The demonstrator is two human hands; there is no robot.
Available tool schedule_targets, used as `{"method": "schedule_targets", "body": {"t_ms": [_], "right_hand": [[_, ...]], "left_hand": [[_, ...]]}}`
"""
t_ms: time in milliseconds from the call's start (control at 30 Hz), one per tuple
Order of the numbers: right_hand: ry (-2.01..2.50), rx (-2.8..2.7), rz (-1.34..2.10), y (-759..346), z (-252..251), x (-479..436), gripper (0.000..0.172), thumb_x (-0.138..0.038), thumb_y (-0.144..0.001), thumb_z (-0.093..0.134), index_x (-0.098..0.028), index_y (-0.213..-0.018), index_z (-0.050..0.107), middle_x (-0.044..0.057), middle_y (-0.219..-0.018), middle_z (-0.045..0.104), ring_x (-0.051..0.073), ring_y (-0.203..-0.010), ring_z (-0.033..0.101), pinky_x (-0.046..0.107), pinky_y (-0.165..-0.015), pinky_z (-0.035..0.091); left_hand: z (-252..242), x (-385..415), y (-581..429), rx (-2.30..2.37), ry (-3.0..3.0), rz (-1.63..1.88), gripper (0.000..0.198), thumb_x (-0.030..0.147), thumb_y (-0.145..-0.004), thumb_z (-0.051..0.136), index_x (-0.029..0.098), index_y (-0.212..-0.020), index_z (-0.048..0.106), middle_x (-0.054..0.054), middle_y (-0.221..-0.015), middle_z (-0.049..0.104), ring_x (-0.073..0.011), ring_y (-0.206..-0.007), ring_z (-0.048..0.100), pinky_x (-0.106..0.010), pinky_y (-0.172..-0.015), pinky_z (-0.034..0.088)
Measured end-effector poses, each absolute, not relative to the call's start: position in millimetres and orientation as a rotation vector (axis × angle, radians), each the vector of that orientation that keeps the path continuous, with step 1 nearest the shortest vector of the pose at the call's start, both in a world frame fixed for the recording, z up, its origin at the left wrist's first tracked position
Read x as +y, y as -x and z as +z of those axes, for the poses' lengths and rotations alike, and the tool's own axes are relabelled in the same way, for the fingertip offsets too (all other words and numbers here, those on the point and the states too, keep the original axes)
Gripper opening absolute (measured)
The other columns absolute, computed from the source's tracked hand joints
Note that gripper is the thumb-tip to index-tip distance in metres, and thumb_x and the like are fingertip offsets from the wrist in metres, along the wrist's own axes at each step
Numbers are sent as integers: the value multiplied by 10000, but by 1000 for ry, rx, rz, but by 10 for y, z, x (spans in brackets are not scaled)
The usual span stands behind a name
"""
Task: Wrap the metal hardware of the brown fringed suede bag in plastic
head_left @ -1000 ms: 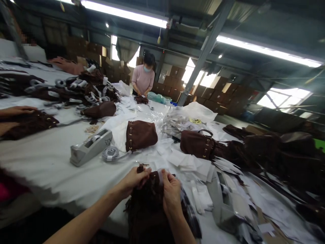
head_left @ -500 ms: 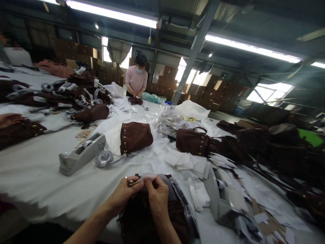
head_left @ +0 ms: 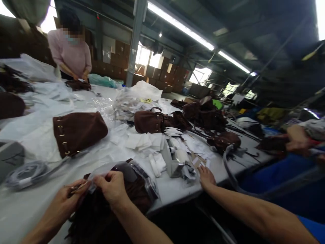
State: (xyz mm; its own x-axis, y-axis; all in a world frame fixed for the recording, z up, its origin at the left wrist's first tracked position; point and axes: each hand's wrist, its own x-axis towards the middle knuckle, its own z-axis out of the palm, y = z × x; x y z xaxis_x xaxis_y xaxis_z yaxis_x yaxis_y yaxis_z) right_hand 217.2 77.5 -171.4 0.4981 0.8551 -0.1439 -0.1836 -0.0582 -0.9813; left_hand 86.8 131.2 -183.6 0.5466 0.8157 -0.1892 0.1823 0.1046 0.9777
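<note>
A dark brown fringed bag [head_left: 99, 217] lies at the near edge of the white table [head_left: 172, 191], right under my hands. My left hand [head_left: 66, 200] is closed in a pinch on a small gold metal fitting [head_left: 76, 188] at the bag's top. My right hand [head_left: 111, 188] is closed too. It pinches a thin white wrapping sheet [head_left: 101, 168] against that fitting. A clear plastic sleeve [head_left: 146, 181] sticks out from under the bag on the right.
A co-worker's hand [head_left: 207, 176] rests on the table edge to my right, beside a grey tape dispenser [head_left: 174, 159]. Brown bucket bags [head_left: 78, 132] [head_left: 149, 122], loose white sheets [head_left: 142, 140] and a coiled strap [head_left: 25, 173] cover the table. A person in pink [head_left: 71, 51] works at the far end.
My view has swung to the right, which brings the co-worker's arm and the table's right end into sight. Both hands stay pinched at the bag's top, with the white sheet now over the fitting.
</note>
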Motion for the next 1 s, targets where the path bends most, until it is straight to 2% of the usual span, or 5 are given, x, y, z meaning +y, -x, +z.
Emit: {"method": "schedule_targets", "body": {"t_ms": [200,400,500,667,1000], "right_hand": [[1407,-504,791,-2312,-1721,924,444,-569,-645,691,-162,-550,539,-59,-458,470,68,-439,360,215,-432,265],[1198,-420,828,-2397,-1671,1275,393,-512,-623,737,-148,-616,589,-54,-511,513,76,-490,411,219,-498,315],[1134,-370,844,-2369,-1677,1345,348,-443,-609,774,-130,-699,654,-51,-535,540,69,-504,422,210,-510,313],[1104,-322,861,-2355,-1741,1369,363,-437,-569,815,-133,-612,621,-43,-522,555,62,-494,440,202,-503,329],[1091,-230,922,-2370,-1791,1370,362,-449,-567,815,-133,-618,644,-18,-544,610,84,-517,536,187,-481,395]], "left_hand": [[-1411,1889,-948,911,-1262,562,532,620,-589,734,194,-653,423,113,-459,294,-37,-384,211,-164,-392,151],[-683,2564,-846,846,-1204,882,621,810,-669,467,190,-687,443,64,-502,411,-51,-383,290,-174,-377,208],[-863,2493,-841,871,-1208,803,628,780,-746,378,167,-774,512,40,-567,462,-69,-434,349,-189,-409,271],[-1443,2249,-782,774,-1183,576,331,487,-856,466,163,-860,531,19,-696,519,-95,-575,435,-216,-570,389],[-1337,2087,-802,690,-1390,559,384,521,-837,550,143,-871,613,1,-674,560,-76,-541,373,-202,-484,246]]}}
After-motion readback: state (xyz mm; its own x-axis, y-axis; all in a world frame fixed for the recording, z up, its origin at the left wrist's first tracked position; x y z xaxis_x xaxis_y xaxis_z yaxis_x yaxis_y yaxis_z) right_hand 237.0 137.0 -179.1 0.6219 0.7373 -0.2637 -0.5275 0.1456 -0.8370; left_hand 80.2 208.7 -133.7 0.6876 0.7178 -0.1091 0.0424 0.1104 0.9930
